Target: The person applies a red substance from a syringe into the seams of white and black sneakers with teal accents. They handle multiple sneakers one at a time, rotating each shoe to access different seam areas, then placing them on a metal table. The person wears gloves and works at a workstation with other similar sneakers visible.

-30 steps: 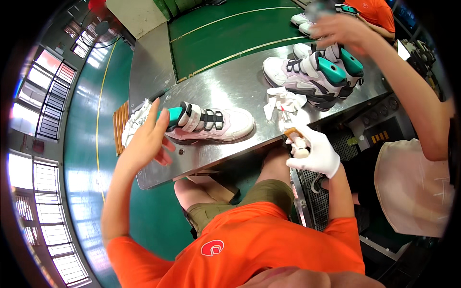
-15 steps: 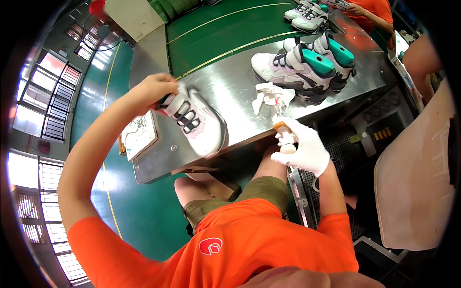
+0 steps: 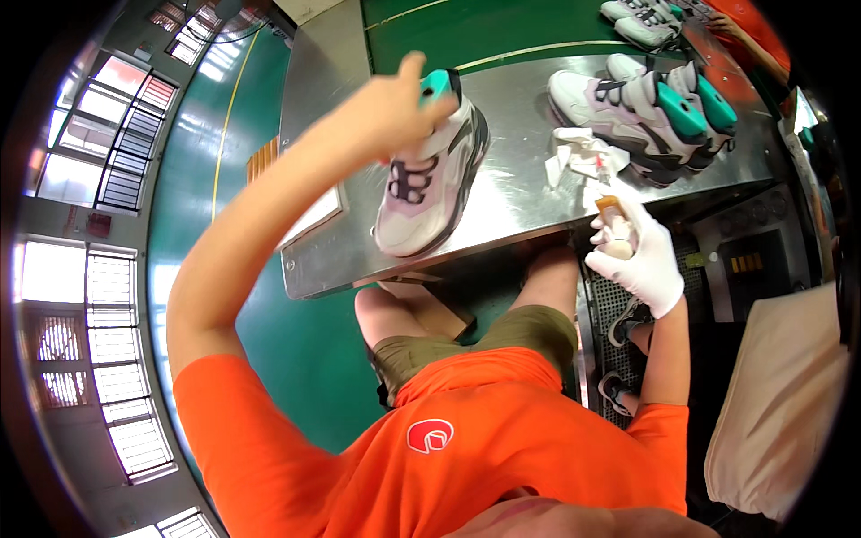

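A white and pale-pink sneaker (image 3: pixel 421 204) with black laces stands on the metal table (image 3: pixel 511 193), toe toward me, a green insert in its collar. My bare left hand (image 3: pixel 395 112) is blurred over the collar, thumb and a finger apart. Whether it touches the shoe I cannot tell. In my white-gloved right hand (image 3: pixel 650 264), past the table's front edge, is a small whitish bottle (image 3: pixel 619 248) with an amber-coloured part at its top. A crumpled white cloth (image 3: pixel 574 151) lies just beyond that hand, beside a small clear piece with red on it.
Two matching sneakers (image 3: pixel 628 103) with green inserts stand at the right of the table. More shoes (image 3: pixel 647 25) and another person's arm (image 3: pixel 749 45) are at the far right. A white board (image 3: pixel 318 215) sits by the table's left edge. Beige material (image 3: pixel 771 394) hangs at lower right.
The sneaker has turned from tilted to toe-toward-me on the table, its green insert now showing. My left hand has moved from its heel to over the collar. The right hand keeps the bottle.
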{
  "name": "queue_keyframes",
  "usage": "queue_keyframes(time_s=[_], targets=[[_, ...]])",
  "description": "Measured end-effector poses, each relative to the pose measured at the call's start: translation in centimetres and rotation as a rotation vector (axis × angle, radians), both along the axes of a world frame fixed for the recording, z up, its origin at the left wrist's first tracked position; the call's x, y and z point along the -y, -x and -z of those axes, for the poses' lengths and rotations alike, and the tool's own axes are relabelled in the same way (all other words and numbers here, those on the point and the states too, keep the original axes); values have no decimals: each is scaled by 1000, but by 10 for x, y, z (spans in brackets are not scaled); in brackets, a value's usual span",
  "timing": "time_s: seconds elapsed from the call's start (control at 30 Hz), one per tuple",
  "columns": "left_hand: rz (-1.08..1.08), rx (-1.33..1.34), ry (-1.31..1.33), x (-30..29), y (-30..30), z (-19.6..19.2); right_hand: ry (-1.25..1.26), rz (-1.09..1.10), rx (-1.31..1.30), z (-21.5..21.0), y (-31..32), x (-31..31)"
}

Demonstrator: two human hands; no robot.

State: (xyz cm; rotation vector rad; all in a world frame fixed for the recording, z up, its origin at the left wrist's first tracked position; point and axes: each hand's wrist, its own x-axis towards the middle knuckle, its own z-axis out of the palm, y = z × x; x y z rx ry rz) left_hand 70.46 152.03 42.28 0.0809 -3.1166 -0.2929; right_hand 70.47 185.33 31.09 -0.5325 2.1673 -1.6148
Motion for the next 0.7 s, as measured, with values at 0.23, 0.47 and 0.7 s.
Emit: queue_keyframes(time_s=[0.23,0.47,0.7], targets=[[1133,-137,724,18,-1,-21,225,29,98,5,-3,7],[1130,-318,722,44,0,8,35,72,-73,-1,5,18],[535,-453,472,26,-121,54,-101,-16,25,-19,25,21]])
